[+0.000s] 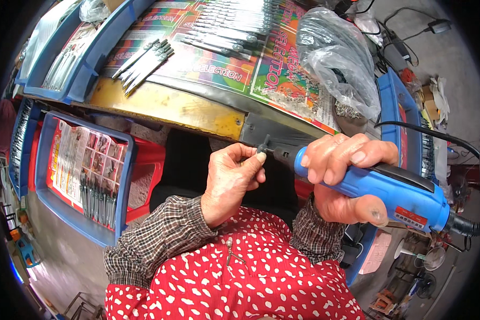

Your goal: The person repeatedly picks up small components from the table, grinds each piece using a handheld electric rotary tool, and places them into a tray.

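My right hand is wrapped round a blue electric screwdriver with a black grip strip and a cable at its rear end. The tool lies nearly level, its dark nose pointing left. At that nose, the thumb and fingers of my left hand pinch a small dark piece; its exact kind is too small to tell. Both hands are just in front of the table's near edge, close to a dark metal plate. Whether the bit touches the piece I cannot tell.
Slim silver and dark tools lie in a row and a bundle on colourful printed sheets. A clear plastic bag and scattered tiny metal parts sit at right. Blue trays with similar tools stand left. A black cable crosses at right.
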The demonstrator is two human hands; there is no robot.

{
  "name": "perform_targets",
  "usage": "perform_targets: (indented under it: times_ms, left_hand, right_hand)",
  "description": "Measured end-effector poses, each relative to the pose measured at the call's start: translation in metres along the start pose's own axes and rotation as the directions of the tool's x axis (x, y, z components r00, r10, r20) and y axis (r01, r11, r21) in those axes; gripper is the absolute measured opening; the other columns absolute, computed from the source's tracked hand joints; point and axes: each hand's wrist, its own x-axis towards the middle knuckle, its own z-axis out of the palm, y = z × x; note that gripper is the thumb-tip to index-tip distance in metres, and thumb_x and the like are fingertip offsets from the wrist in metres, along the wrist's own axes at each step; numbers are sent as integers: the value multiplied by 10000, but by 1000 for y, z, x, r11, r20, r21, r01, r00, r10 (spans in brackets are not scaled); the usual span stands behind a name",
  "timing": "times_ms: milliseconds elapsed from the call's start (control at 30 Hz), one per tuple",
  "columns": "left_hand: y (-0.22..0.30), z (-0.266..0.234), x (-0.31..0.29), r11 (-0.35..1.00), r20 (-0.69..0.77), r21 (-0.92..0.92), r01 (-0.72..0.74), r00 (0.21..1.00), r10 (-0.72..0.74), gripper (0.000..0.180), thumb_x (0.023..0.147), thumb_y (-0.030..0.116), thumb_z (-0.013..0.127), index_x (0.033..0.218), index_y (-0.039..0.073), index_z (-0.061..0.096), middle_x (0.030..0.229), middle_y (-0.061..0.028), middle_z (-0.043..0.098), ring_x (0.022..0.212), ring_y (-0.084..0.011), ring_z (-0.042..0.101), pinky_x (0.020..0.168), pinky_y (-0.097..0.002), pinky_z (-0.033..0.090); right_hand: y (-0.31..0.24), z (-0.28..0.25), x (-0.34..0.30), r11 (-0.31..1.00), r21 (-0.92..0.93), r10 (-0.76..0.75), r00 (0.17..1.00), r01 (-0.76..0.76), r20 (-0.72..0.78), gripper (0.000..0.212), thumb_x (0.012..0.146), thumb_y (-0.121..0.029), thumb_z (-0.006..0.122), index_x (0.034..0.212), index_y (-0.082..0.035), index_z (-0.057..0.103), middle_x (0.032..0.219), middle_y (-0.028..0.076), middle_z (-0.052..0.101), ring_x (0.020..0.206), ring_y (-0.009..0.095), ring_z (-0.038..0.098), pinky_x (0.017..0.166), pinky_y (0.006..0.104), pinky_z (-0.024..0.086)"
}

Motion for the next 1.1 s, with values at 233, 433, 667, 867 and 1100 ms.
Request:
perform_targets:
  times_ms: [233, 433, 667, 867, 1100]
  left_hand:
    - [1, 1, -1, 1000, -8, 29, 3, 1000, -3, 134, 855, 112, 596, 861, -17, 562, 633, -22, 565, 535, -51, 515, 455, -164, 387]
    - [0, 0, 0, 999, -13, 42, 1, 1000, -1, 135, 856, 114, 594, 861, -18, 564, 631, -20, 567, 533, -48, 516, 457, -164, 393]
    - [1, 3, -1, 999, -31, 41, 0, 1000, 2, 129, 856, 104, 591, 850, -21, 562, 624, -18, 563, 528, -45, 508, 454, -165, 392]
    - [1, 7, 0, 998, -62, 65, 13, 998, -9, 117, 866, 91, 572, 871, -20, 538, 635, -45, 550, 501, -67, 481, 437, -170, 362]
    - [1, 7, 0, 999, -44, 37, 17, 999, -15, 130, 869, 108, 574, 877, -16, 538, 632, -46, 550, 479, -57, 446, 429, -172, 348]
  right_hand:
    - [-1, 1, 0, 1000, 5, 0, 1000, 0, -5, 630, 754, -599, 565, 982, -29, 424, 660, 65, 495, 518, 181, 516, 516, 343, 473]
    - [-1, 0, -1, 1000, -9, 9, 1000, -9, 12, 632, 755, -595, 568, 989, -26, 423, 663, 66, 498, 526, 186, 524, 521, 344, 474]
    - [-5, 4, 3, 995, -5, 100, 993, -100, 60, 618, 741, -576, 607, 981, -40, 415, 669, 61, 499, 533, 178, 526, 555, 343, 471]
    - [2, 6, 9, 991, 6, 129, 983, -131, 133, 616, 726, -565, 634, 967, -44, 413, 659, 51, 488, 518, 167, 510, 540, 333, 464]
    - [5, 5, 4, 992, 32, 127, 992, -126, -29, 679, 704, -644, 588, 953, -36, 417, 617, 39, 460, 482, 156, 480, 501, 325, 444]
